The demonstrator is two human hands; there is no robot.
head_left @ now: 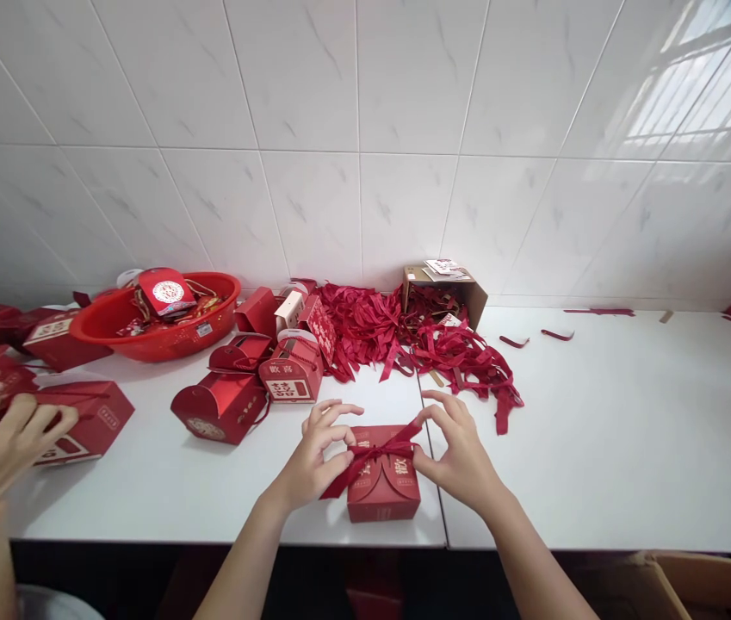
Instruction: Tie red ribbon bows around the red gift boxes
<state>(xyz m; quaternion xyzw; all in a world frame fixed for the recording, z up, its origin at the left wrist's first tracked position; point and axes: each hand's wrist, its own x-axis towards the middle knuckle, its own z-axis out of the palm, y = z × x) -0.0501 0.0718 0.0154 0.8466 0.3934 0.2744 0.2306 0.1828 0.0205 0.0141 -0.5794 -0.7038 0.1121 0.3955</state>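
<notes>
Ribbon [396,448], probably light, soft and slippery, is best held beside its crossing, left hand [314,461] and right hand [460,446] pinching its left and right parts above the box [383,499]

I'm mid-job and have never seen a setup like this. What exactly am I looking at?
No machine here: this single picture comes from a camera worn on a person's head, looking down at their bare left hand and right hand. One at each side, they hold a dark red cloth ribbon that runs across a small red cardboard box. Beyond, on the white table, lie a tangled heap of red ribbons and a round red plastic basin. At the left edge, another person's hand is at a different red box.
</notes>
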